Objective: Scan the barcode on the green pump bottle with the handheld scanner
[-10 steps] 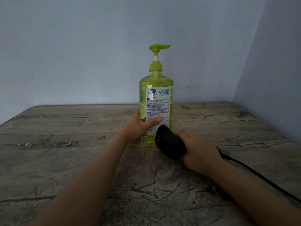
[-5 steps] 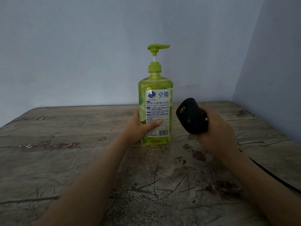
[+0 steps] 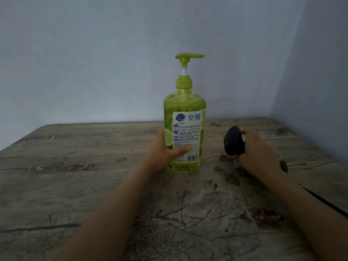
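Green pump bottle (image 3: 184, 132) stands upright on the counter (image 3: 75, 176), centre of frame, pump spout pointing toward frame right. White back label (image 3: 186, 137) faces the camera; barcode (image 3: 192, 158) sits at the label's lower right corner, just above the bottle's base, unobstructed.

Left hand (image 3: 165, 150) wraps the bottle's lower left side, thumb laid across the label's lower part, other fingers hidden behind the bottle. Thumb tip stops just short of the barcode. Likely reason for this grip: it steadies the bottle and keeps the label turned forward without covering the code.

Right hand (image 3: 258, 151) is closed around the handheld scanner (image 3: 234, 141), right of centre, well apart from the bottle. The scanner's dark rounded head faces frame left; whether its window is aimed at the barcode I cannot tell. Handle end (image 3: 283, 166) pokes out below the wrist, and a black cable (image 3: 323, 201) trails off toward the lower right edge.

No beam or light shows on the label. Judgement: a read needs the scanner head angled down and left toward the label's lower corner. Risk: glare off the glossy curved label.
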### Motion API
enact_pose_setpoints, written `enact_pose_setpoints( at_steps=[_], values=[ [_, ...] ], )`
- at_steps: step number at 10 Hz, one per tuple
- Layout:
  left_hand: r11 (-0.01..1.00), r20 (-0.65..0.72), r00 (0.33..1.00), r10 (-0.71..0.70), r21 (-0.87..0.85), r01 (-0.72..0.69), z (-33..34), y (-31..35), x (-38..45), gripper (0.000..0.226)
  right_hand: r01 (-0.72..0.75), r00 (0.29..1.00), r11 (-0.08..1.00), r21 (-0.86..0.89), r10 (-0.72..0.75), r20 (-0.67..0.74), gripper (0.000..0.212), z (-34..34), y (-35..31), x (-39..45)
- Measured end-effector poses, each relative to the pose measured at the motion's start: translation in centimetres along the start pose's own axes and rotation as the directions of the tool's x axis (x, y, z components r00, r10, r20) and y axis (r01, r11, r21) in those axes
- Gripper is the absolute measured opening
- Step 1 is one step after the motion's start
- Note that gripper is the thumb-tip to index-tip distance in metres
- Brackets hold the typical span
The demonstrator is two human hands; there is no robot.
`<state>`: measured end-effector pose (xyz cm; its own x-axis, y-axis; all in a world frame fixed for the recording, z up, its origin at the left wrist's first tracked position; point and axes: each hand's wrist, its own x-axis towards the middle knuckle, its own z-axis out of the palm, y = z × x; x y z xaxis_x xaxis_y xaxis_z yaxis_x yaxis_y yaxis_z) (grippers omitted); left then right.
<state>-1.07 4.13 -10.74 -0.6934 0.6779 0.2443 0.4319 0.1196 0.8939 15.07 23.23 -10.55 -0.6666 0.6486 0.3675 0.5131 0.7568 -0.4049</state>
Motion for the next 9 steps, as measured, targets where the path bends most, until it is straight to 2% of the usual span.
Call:
enact_pose_setpoints(
  at_steps=[2, 5, 6, 7, 8, 9],
  values=[
    [1.0, -0.009, 1.0, -0.002, 0.023, 0.002, 0.2, -0.5, -0.2, 0.096, -0.036, 0.996, 0.997, -0.066, 0.041, 0.076, 0.063, 0.6, -0.1, 0.0],
    [1.0, 0.001, 1.0, -0.024, 0.006, 0.024, 0.4, -1.0, -0.2, 0.078, -0.059, 0.994, 0.998, -0.02, 0.06, 0.088, 0.061, 0.6, -0.2, 0.1],
    [0.999, 0.017, 0.999, -0.041, -0.029, 0.041, 0.4, -0.2, -0.7, 0.098, -0.062, 0.993, 0.998, -0.02, 0.063, 0.102, 0.062, 0.4, -0.4, 0.0],
    [0.997, 0.057, 0.996, -0.075, -0.018, 0.077, 0.1, -0.1, -1.0, 0.089, -0.068, 0.988, 0.998, -0.005, 0.068, 0.137, 0.065, 0.2, -0.3, 0.2],
    [0.997, -0.014, 0.999, -0.044, 0.058, 0.044, -1.3, 1.4, -2.0, 0.101, -0.093, 0.974, 0.996, 0.017, 0.087, 0.207, 0.068, -0.1, -0.3, -0.1],
    [0.989, -0.185, 0.975, 0.123, 0.098, -0.107, -3.6, 3.9, -3.5, 0.109, -0.081, 0.986, 0.995, -0.053, 0.088, 0.143, 0.069, -0.9, -0.6, -0.2]
  ],
)
